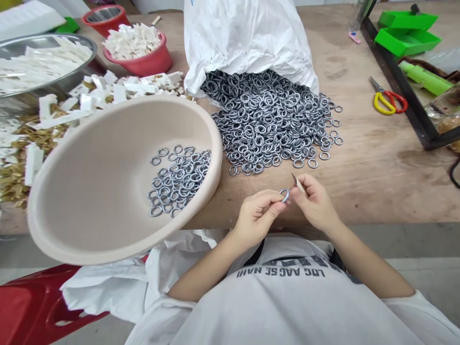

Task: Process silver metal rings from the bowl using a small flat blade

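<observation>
My left hand [257, 215] pinches a small grey metal ring [285, 194] between thumb and fingers, close to the table's front edge. My right hand [314, 203] is closed on a small thin blade-like tool [296, 182], its tip right at the ring. A big heap of the same rings [269, 120] spills from a white sack [244, 38] just beyond my hands. To the left, a tilted beige bowl [72, 191] holds several rings [178, 179].
White plastic pieces [125, 86] and brass bits [14, 172] cover the left of the wooden table [377, 167]. A steel bowl [43, 48] and red bowls [143, 60] stand behind. Scissors [388, 100] lie at right near a black frame [406, 91] and green trays [408, 28].
</observation>
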`<state>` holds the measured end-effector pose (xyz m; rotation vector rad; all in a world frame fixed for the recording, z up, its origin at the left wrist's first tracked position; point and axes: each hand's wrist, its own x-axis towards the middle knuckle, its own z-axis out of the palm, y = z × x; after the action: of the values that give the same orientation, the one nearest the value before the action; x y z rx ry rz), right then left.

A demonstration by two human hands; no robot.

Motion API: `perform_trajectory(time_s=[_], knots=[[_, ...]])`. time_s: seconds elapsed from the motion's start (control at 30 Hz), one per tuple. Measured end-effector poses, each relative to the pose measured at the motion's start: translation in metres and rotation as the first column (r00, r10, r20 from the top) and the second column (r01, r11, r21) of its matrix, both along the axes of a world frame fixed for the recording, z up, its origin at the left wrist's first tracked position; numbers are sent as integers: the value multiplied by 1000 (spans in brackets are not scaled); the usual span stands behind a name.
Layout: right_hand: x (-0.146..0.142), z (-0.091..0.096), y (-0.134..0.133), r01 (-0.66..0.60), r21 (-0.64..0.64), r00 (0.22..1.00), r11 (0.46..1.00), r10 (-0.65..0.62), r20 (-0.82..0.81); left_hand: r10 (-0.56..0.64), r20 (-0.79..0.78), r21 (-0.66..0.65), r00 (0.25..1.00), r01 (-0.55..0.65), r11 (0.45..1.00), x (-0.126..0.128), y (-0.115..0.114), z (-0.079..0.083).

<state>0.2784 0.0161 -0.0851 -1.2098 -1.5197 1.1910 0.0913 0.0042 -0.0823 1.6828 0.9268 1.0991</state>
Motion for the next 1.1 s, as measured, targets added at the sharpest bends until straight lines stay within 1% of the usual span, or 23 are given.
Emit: perform_trajectory(time_s=[0.07,0.13,0.23,0.37,0.47,0.53,0.6,0.63,0.67,0.73,0.77,0.83,0.9,0.97,1.03,1.07,1.1], knots=[[2,5,-8,-41,148,981,988,12,192,42,29,-6,999,-42,999,0,0,-1],[2,10,-15,-86,249,945,965,0,326,61,41,-3,997,-61,998,0,0,-2],[0,14,-20,-110,297,912,948,-23,410,70,43,-7,997,-70,998,1,0,-3],[0,16,-20,-146,285,900,947,8,435,70,41,12,997,-71,997,3,1,-5],[1,12,-18,-177,258,903,950,53,427,48,55,35,997,-50,998,4,-1,-7],[4,5,-11,-163,213,907,963,62,416,-42,76,64,996,37,997,3,-5,-5],[10,-5,1,-103,143,915,984,37,402,-167,89,107,982,157,982,0,-8,1],[13,-10,7,-62,116,920,991,12,393,-203,85,124,975,192,973,-2,-10,5],[16,-12,12,-27,99,927,995,-12,376,-208,74,133,975,197,971,-5,-10,9],[18,-10,15,23,132,942,991,-66,330,-131,49,126,990,124,984,-11,-9,15],[18,-5,13,22,167,948,986,-74,310,-85,39,113,996,80,990,-13,-7,17],[13,9,3,-35,264,952,964,-49,303,-29,33,92,999,26,995,-14,-4,17],[7,22,-9,-131,354,934,926,-4,356,1,35,91,999,-4,996,-12,-3,15],[6,27,-13,-174,400,908,900,-11,419,20,22,97,1000,-22,995,-12,-4,16],[14,22,-4,-123,382,869,916,-87,488,78,-1,129,997,-77,989,-18,-8,20],[22,16,4,-61,353,834,933,-147,532,141,-19,154,990,-136,979,-25,-10,23],[31,9,15,6,313,770,950,-204,604,229,-28,196,973,-219,956,-34,-13,28]])
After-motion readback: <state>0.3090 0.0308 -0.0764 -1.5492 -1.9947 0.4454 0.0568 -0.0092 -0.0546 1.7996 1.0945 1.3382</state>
